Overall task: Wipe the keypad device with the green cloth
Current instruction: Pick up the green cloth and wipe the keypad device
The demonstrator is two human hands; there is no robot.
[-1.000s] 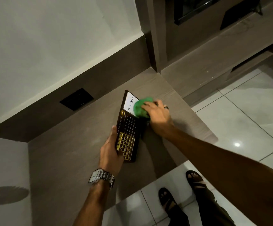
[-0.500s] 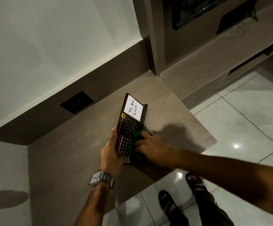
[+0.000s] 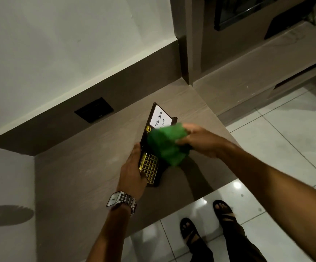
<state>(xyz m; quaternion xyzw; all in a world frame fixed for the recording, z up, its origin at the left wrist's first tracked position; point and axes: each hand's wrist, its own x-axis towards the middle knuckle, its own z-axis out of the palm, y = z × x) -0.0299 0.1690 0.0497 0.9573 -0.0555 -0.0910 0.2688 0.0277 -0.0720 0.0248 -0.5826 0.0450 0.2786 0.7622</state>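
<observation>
A dark keypad device [image 3: 149,168] with gold keys and a raised white screen reading "To Do List" lies on the wooden desk [image 3: 81,173]. My left hand [image 3: 132,173], a metal watch on its wrist, grips the device's near left edge. My right hand [image 3: 200,139] holds the green cloth [image 3: 165,146], which hangs blurred over the middle of the keypad and hides the upper keys and part of the screen.
A black wall socket [image 3: 94,110] sits in the brown backsplash behind the desk. A lower wooden shelf unit [image 3: 247,76] stands at the right. White floor tiles [image 3: 278,140] and my sandalled feet [image 3: 206,227] lie beyond the desk's right edge.
My right hand swept the cloth from the screen down to the lower keys, and now it is back up over the middle of the keypad with the cloth spread wider. My left hand keeps its grip.
</observation>
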